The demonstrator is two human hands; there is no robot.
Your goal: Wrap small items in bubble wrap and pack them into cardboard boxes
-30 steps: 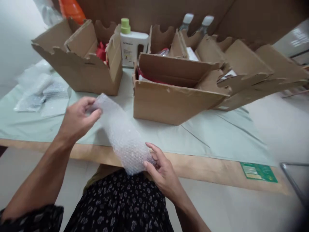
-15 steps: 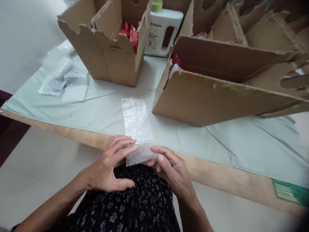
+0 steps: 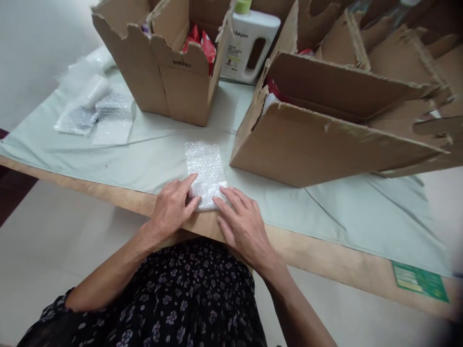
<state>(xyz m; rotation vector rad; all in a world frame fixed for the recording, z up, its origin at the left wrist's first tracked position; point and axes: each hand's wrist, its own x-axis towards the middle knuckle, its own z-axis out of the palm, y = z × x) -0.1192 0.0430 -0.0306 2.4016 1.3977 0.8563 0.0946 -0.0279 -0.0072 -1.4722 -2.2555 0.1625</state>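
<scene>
A small bubble wrap sheet (image 3: 206,166) lies on the cloth at the table's front edge, its near end folded over onto itself. My left hand (image 3: 173,205) rests at its left side, index finger and thumb apart and touching the top; the other fingers are curled and partly hidden. At the lower right corner, my right hand (image 3: 244,219) lies with spread fingers on the folded wrap, the thumb just below the near edge. Neither hand visibly grips the sheet.
Several bubble wrap pieces (image 3: 112,113) lie at the left. A cardboard box (image 3: 184,89) holding red packets (image 3: 208,48) stands behind, beside a white detergent bottle (image 3: 253,43). Another cardboard box (image 3: 307,144) is close on the right. A green card (image 3: 419,279) lies at the front edge.
The near end of the bubble wrap, pinched by my right hand before, has been folded away from me onto the sheet. Both hands have moved forward onto it, and the right pinch has opened.
</scene>
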